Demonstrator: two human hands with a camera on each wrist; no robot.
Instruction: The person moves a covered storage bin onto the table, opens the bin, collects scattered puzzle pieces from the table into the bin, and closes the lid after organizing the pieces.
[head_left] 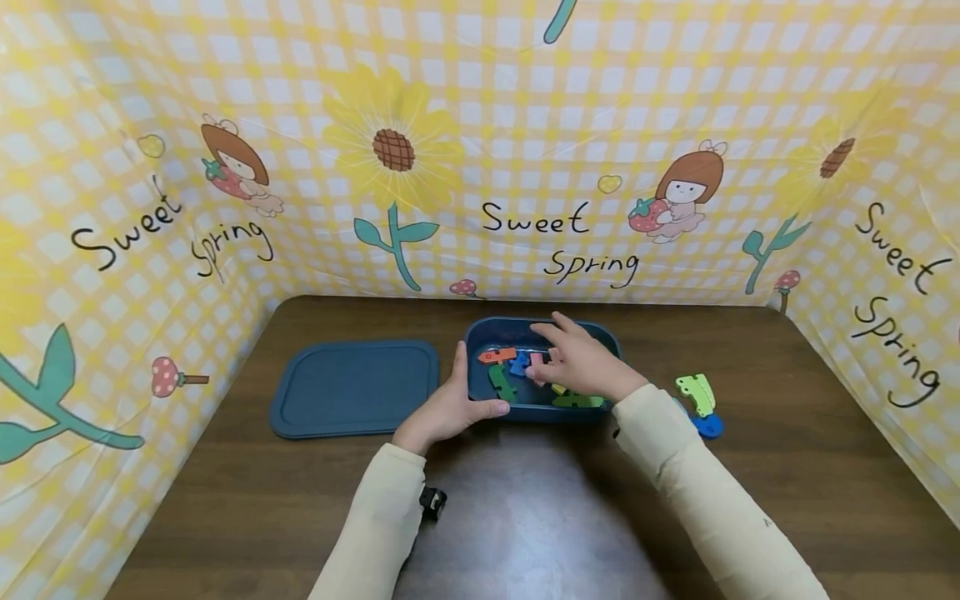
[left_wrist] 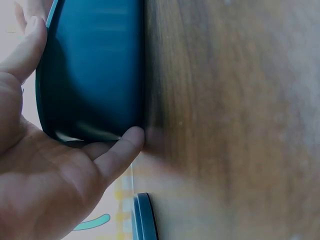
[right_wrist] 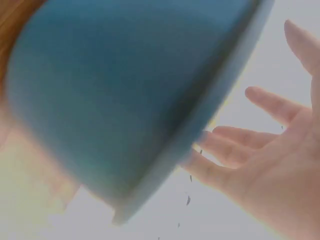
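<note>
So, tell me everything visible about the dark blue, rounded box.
The open box has smooth, plastic-looking walls and a thin rim. It stands upright on the brown, wood-grained table, right of a flat, dark blue lid. Small colourful pieces lie inside. The left hand touches its left end; the right hand is over its opening.

Table (head_left: 795, 492): brown, wood-grained, far corners rounded, patch of light toward near edge. Dark blue box (head_left: 536, 414) on it, just past middle toward far edge, long side roughly along that edge. Dark blue lid (head_left: 356, 387) flat near far left corner, beside box. Light green toy (head_left: 699, 395) and blue toy (head_left: 708, 427) together toward right edge.
</note>
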